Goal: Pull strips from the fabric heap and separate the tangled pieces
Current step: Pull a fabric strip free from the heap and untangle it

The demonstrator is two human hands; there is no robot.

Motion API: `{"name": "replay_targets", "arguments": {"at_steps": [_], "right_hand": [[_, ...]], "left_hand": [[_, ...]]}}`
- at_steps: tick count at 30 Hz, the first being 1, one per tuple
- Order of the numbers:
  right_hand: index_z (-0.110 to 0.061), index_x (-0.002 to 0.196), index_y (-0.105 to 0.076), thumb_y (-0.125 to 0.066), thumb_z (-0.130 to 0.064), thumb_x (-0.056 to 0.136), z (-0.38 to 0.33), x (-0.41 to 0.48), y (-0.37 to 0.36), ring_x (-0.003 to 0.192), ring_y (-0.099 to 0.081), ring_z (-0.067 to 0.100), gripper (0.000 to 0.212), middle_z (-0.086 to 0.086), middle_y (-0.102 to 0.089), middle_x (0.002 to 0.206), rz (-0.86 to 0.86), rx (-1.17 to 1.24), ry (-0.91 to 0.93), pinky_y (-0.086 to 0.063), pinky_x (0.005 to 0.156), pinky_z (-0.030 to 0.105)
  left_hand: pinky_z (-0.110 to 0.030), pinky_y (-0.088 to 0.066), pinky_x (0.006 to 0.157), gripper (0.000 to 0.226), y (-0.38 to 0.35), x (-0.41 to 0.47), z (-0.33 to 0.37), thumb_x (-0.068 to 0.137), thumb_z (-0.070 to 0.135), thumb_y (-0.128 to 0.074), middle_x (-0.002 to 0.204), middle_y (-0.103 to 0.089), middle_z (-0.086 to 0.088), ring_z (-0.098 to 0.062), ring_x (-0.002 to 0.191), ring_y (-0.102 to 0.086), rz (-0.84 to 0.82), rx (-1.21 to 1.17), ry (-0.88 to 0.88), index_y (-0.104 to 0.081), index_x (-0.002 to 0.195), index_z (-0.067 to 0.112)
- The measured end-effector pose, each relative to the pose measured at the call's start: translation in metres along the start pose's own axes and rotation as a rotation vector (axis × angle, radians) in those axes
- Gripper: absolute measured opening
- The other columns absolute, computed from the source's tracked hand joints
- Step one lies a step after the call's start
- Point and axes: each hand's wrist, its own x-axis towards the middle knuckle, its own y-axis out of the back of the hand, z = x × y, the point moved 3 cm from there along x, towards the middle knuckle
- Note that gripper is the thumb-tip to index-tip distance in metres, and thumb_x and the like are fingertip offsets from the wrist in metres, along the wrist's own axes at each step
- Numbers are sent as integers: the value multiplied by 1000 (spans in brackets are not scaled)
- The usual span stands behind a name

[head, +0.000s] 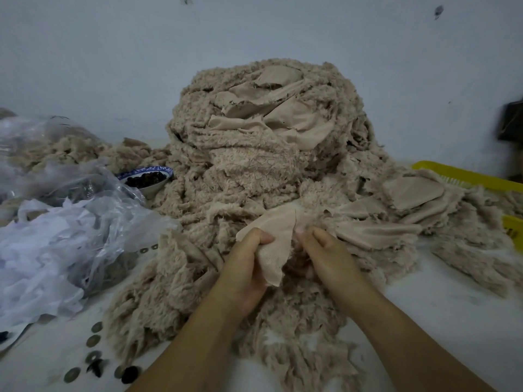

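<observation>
The strip sits in left hand fingers; right hand grips heap.

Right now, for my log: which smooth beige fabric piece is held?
The smooth beige fabric piece in front, gripped by the left hand; those atop the fluffy heap and beside the yellow basket lie untouched.

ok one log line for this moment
left hand: grips beige strip | right hand: grips fleece piece beside it | fabric heap: piled behind | stage: separating
</observation>
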Motion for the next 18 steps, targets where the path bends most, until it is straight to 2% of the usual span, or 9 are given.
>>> {"name": "replay_targets", "arguments": {"at_steps": [2,4,5,7,11,15,18], "right_hand": [[-37,75,-62,-47,-58,96,1,4,8,60,-55,1,34,-7,-61,65,90,-1,16,-43,63,29],[-28,68,-52,-44,-48,102,3,8,20,52,-41,4,40,2,-45,62,198,34,10,-35,58,29],[-25,68,-46,-44,-46,103,4,10,26,48,-34,6,41,2,-39,62,252,36,6,-31,56,30],[-18,70,-38,-42,-44,104,7,12,33,44,-27,6,43,1,-33,63,321,31,5,-27,53,29],[-18,69,-36,-40,-42,105,12,16,37,52,-33,12,43,1,-34,62,421,44,13,-28,54,30],[-18,70,-41,-40,-38,105,15,17,52,58,-39,19,40,2,-43,63,557,128,-6,-33,59,35],[-21,74,-43,-51,-32,100,12,15,47,55,-42,12,30,-1,-45,66,456,79,32,-38,51,28]], "left_hand": [[-39,-54,86,34,0,1,0,75,13,-60,111,-71,-19,-27,96,-69,2,-34,3,-78,105,9],[-33,-58,72,36,2,2,2,71,13,-62,103,-73,-16,-24,84,-71,22,-93,-2,-78,102,5],[-30,-56,65,39,3,2,2,68,14,-62,100,-72,-15,-22,80,-70,42,-111,-11,-75,103,5],[-31,-49,65,38,6,3,2,65,15,-63,101,-69,-15,-23,83,-64,81,-125,-21,-75,100,6],[-27,-59,58,26,7,3,5,69,10,-58,89,-74,-16,-23,74,-72,66,-242,-38,-81,79,3],[-33,-61,75,37,17,6,16,70,5,-57,102,-73,-22,-30,84,-72,99,-416,-154,-69,104,-4],[-34,-63,72,41,13,7,13,72,5,-56,102,-73,-22,-31,86,-72,67,-362,-145,-68,110,-3]]}}
